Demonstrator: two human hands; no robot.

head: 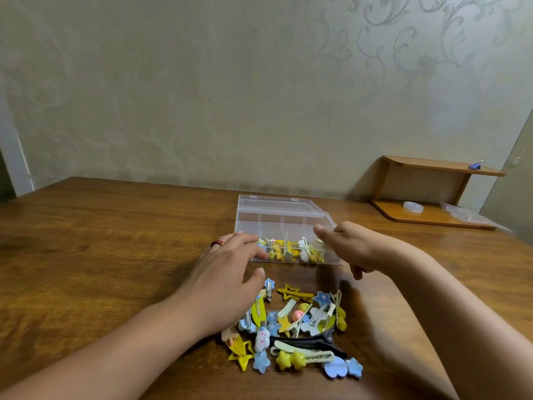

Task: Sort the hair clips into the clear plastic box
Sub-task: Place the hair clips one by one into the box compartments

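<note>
A clear plastic box with dividers stands on the wooden table, its lid folded back behind it. Several yellow and white clips lie in its front compartments. A loose pile of hair clips in yellow, blue, white and black lies on the table in front of the box. My left hand, with a red ring, has relaxed fingers touching the box's front left corner. My right hand hovers at the box's front right corner, fingers loosely bent, holding nothing I can see.
A small wooden shelf stands at the back right against the wall, with a blue binder clip on top and a roll of clear tape and a plastic bag on its base. The patterned wall is just behind the table.
</note>
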